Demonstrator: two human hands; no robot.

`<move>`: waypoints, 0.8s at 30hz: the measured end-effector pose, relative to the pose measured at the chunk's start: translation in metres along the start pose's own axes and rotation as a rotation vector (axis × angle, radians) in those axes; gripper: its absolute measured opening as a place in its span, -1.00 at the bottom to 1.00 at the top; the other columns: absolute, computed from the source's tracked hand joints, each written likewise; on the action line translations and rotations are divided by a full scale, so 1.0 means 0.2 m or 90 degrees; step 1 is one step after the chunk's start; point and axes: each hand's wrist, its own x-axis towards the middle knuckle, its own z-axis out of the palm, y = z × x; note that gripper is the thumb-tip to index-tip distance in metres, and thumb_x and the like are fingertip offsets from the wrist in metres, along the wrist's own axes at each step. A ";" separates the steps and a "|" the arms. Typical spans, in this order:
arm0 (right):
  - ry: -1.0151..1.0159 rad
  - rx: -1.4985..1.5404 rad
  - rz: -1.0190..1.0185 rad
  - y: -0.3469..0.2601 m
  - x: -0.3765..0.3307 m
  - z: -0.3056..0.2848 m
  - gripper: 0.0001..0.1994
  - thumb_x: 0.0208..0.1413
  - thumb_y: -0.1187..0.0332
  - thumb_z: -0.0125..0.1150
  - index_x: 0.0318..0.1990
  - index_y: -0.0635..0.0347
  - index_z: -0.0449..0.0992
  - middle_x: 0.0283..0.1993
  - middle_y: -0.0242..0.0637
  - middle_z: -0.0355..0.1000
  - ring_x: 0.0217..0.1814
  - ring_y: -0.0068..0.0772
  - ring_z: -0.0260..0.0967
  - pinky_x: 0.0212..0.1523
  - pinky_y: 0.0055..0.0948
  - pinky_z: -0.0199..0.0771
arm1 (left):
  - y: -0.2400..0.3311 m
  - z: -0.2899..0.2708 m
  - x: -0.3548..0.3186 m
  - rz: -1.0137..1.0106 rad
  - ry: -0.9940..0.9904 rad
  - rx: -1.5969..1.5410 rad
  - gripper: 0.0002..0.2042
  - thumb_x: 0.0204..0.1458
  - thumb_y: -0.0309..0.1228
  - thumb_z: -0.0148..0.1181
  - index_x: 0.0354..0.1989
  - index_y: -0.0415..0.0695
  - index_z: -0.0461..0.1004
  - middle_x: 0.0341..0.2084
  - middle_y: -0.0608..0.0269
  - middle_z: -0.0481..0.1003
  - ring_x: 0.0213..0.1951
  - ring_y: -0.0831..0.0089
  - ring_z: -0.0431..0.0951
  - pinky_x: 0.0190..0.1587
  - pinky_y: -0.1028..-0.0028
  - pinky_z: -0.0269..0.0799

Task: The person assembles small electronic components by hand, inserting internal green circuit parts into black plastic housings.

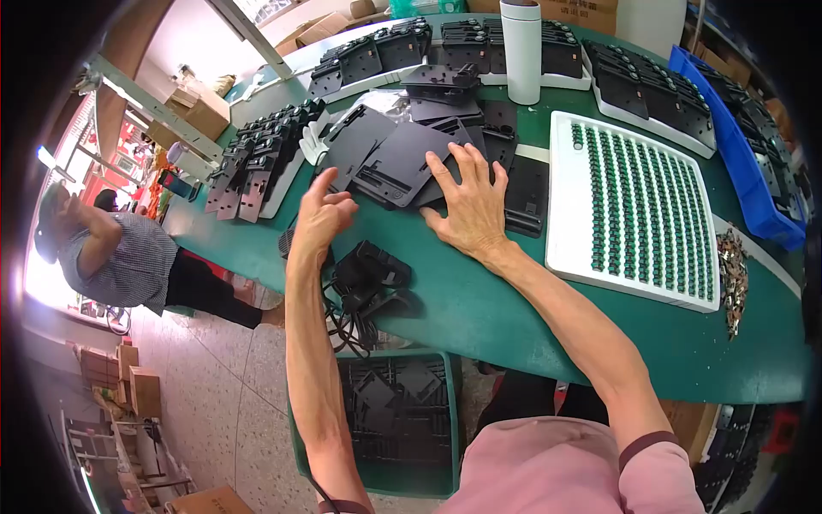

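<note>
My right hand lies with spread fingers over the right side of a loose heap of flat black plastic panels. Its thumb rests near the lower edge of the top panel, which has slots along one end. To the left of the heap, my left hand is raised above the green table, index finger stretched out and the others loosely bent. Nothing shows in it. Just below it sits a black corded device with a coiled cable. A white glove lies by the heap's left edge.
A white tray of small green-and-black parts in rows is on the right, beside a pile of small metal pieces. A white bottle stands behind. Trays of black assemblies line the back. A green bin sits below; a person is at left.
</note>
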 end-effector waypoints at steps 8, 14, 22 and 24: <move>0.070 0.020 -0.020 -0.02 -0.03 -0.01 -0.27 -0.25 0.15 0.49 0.18 0.00 0.38 0.23 -0.15 0.19 0.36 -0.07 0.04 0.23 0.21 -0.02 | -0.03 -0.03 -0.56 0.319 0.422 -0.031 -0.48 0.05 -0.62 0.13 0.26 -0.23 0.28 0.07 -0.02 0.46 0.01 0.31 0.51 0.06 0.38 0.40; 0.082 0.046 -0.040 -0.02 -0.04 -0.06 -0.30 -0.25 0.22 0.48 0.16 0.00 0.38 0.20 -0.21 0.21 0.34 -0.14 0.09 0.23 0.15 0.00 | -0.31 0.16 -1.02 0.353 0.690 -0.078 -0.47 0.05 -0.70 0.10 0.26 -0.27 0.26 0.14 0.07 0.38 0.16 0.31 0.37 0.22 0.32 0.25; 0.054 0.082 -0.041 -0.05 -0.19 -0.24 -0.35 -0.20 0.49 0.37 0.18 0.08 0.38 0.08 -0.26 0.28 0.15 -0.22 0.23 0.03 -0.18 0.18 | -0.64 0.45 -1.23 0.150 0.623 -0.203 -0.40 0.07 -0.63 0.17 0.33 -0.20 0.16 0.16 0.12 0.32 0.12 0.34 0.34 0.18 0.39 0.25; 0.023 0.100 -0.027 -0.02 -0.26 -0.27 -0.35 -0.20 0.51 0.36 0.18 0.09 0.38 0.02 -0.27 0.29 0.09 -0.23 0.25 -0.02 -0.23 0.21 | -0.66 0.49 -1.23 0.105 0.553 -0.216 -0.35 0.05 -0.56 0.22 0.35 -0.20 0.13 0.20 0.08 0.30 0.17 0.28 0.32 0.22 0.34 0.21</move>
